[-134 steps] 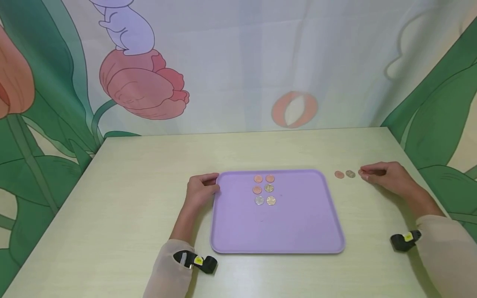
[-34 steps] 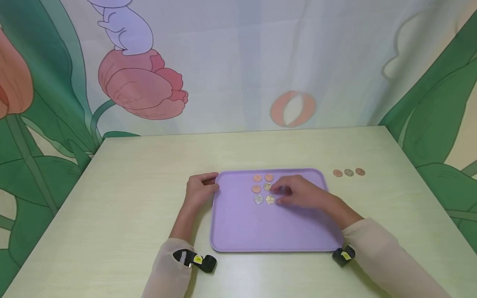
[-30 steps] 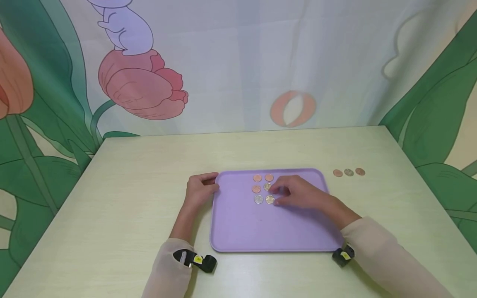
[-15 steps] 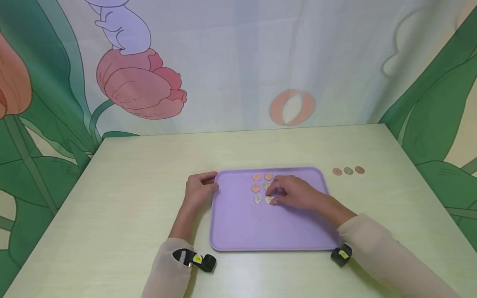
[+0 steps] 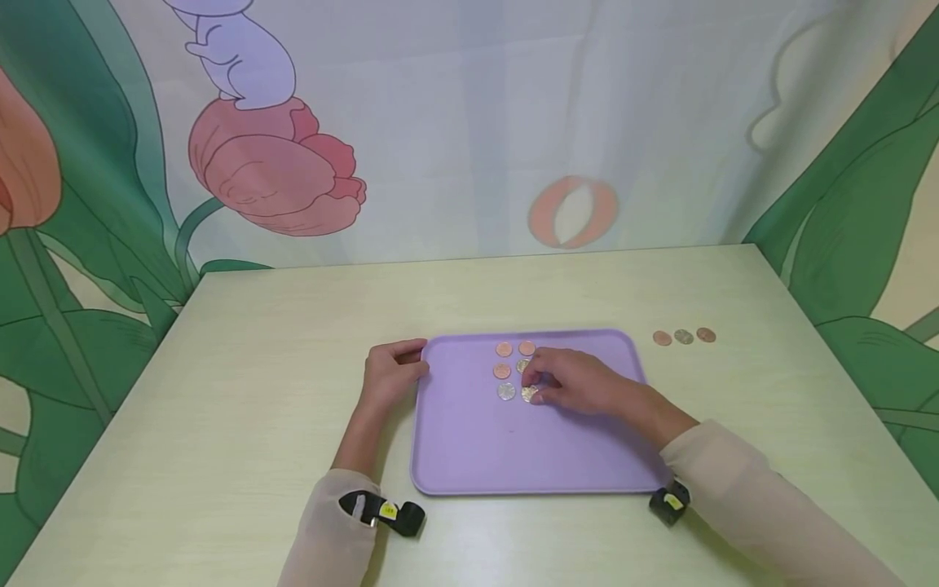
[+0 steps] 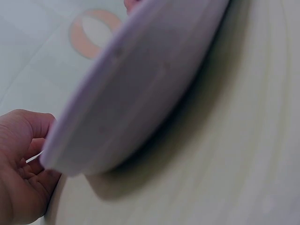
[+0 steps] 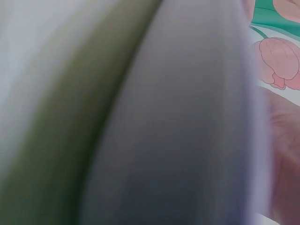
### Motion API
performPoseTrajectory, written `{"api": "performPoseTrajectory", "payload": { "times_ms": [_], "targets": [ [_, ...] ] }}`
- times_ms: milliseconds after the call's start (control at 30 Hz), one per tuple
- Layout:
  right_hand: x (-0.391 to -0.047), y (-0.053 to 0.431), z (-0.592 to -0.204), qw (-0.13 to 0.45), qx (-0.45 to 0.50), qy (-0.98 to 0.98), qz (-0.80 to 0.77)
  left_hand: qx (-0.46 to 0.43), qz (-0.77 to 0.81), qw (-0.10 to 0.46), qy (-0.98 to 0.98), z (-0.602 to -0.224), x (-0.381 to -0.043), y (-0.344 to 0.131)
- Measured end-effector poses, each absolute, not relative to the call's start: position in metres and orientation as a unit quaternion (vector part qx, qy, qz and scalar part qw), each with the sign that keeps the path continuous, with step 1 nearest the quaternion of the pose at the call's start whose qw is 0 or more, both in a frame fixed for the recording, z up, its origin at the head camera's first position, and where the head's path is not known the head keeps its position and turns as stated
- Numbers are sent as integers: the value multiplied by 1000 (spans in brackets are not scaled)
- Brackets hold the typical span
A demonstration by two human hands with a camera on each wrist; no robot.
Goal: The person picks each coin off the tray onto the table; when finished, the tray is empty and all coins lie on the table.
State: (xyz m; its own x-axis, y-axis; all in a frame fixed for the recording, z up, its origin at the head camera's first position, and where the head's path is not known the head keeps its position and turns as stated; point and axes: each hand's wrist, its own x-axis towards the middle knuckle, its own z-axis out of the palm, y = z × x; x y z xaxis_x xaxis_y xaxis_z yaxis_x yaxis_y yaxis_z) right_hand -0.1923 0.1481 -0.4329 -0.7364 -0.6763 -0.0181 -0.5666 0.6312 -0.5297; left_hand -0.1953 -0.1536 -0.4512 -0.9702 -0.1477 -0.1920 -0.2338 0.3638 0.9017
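A lilac tray [image 5: 469, 456] lies on the table, with several small coins in two columns on it. My left hand [image 5: 387, 377] holds the tray's left rim near the far corner; in the left wrist view its fingers [image 6: 40, 124] curl at the rim. Over the tray, my right hand [image 5: 579, 381] has thumb and fingertips pinched at a gold-coloured coin [image 5: 526, 395], partly covering it. Another gold-coloured coin [image 5: 522, 367] shows just beyond these fingertips. To the left are a silver coin [image 5: 506, 391] and a copper coin [image 5: 502, 371], with two more copper coins [image 5: 504, 349] behind.
Right of the tray, two copper coins [image 5: 662, 337] and a duller coin [image 5: 684, 337] lie in a row on the pale table [image 5: 242, 408]. A printed curtain [image 5: 440, 122] hangs behind the table. The tray's side [image 7: 178, 117] fills most of the right wrist view, blurred.
My right hand has come from the row of coins at the right to the tray, then slid slightly left and closed its fingertips at the gold-coloured coin. The left hand stays at the rim.
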Motion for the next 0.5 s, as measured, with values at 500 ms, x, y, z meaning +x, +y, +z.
{"api": "performPoseTrajectory", "payload": {
  "times_ms": [500],
  "targets": [
    [-193,149,-433,114,-363,881,-280,-118,556,40,822,-450,-195,-153]
  ]
}}
